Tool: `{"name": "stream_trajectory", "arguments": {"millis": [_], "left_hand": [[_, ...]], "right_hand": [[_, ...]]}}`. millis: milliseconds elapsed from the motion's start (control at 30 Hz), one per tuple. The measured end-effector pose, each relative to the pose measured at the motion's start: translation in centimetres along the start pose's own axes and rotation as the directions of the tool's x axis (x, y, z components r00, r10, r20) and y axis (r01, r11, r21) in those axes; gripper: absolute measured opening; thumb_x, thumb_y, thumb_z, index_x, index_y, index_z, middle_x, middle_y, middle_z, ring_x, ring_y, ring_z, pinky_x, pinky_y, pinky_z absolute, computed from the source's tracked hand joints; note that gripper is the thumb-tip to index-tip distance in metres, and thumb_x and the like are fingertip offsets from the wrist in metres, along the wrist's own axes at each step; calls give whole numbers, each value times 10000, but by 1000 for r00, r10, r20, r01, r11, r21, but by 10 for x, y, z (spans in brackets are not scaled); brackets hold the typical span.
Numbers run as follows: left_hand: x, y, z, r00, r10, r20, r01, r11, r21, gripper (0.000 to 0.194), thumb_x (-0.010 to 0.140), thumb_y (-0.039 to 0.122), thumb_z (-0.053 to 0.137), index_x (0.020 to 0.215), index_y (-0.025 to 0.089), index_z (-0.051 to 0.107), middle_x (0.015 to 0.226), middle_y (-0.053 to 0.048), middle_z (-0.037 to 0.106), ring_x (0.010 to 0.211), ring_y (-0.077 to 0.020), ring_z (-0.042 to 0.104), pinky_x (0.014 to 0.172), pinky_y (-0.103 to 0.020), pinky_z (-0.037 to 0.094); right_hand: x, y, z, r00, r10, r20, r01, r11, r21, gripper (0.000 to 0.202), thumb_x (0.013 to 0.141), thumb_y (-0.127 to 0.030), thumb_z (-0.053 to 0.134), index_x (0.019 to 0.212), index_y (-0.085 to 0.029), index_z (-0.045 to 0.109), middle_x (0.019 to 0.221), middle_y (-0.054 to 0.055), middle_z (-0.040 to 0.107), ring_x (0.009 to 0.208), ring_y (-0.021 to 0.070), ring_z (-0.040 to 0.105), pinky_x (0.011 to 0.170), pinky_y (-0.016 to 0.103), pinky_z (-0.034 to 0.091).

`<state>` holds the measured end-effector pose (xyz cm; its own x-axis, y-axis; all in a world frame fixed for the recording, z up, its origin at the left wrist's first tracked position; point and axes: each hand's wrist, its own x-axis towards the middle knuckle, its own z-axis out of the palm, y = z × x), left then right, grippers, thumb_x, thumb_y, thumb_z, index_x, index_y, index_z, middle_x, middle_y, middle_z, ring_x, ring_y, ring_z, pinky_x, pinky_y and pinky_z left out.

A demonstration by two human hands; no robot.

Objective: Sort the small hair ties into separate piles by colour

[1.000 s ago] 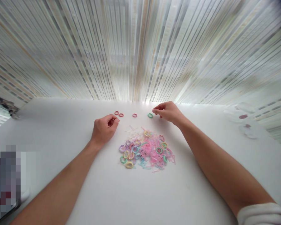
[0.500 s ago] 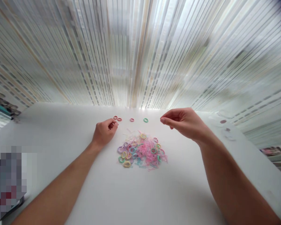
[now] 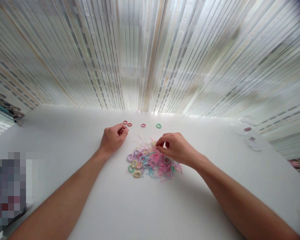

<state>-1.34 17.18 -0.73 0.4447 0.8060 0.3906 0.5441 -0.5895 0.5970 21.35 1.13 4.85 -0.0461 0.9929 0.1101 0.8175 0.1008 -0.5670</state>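
Note:
On the white table lies a loose pile of small coloured hair ties and thin elastic bands (image 3: 155,161), pink, yellow, purple, green and blue. My right hand (image 3: 176,148) reaches over the pile's far right side, its thumb and fingertips closed at a yellow hair tie (image 3: 154,143). Left of the pile, my left hand (image 3: 113,137) rests on the table with curled fingers; whatever they may hold is hidden. Just beyond it are two red hair ties (image 3: 129,124) side by side. Farther right along that row sit one pinkish-red hair tie (image 3: 143,125) and one green hair tie (image 3: 159,126).
A striped curtain (image 3: 140,66) hangs along the table's far edge. Clear round plastic pieces (image 3: 252,144) lie at the far right. A blurred-out object (image 3: 7,193) stands at the near left.
My right hand has moved left and down from beside the green hair tie to the pile. My left hand stays in place. The view has shifted slightly.

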Motion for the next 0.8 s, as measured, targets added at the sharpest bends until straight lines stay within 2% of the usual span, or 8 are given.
{"name": "stream_trajectory", "arguments": {"millis": [300, 800], "left_hand": [[-1, 2, -1, 1000, -13, 5, 13, 1000, 1, 238, 871, 344, 551, 783, 186, 705, 612, 10, 657, 580, -135, 585, 653, -251, 423], [0, 3, -1, 1000, -20, 4, 20, 1000, 2, 228, 858, 340, 559, 774, 187, 705, 612, 14, 652, 577, -132, 582, 647, -252, 422]], "right_hand": [[2, 4, 10, 1000, -11, 2, 12, 997, -82, 149, 856, -142, 658, 855, -185, 801, 794, 36, 720, 649, 128, 592, 660, 244, 441], [2, 4, 14, 998, 64, 6, -61, 972, -226, 168, 907, -223, 645, 946, -198, 806, 862, 58, 724, 699, 156, 627, 683, 265, 433]]}}
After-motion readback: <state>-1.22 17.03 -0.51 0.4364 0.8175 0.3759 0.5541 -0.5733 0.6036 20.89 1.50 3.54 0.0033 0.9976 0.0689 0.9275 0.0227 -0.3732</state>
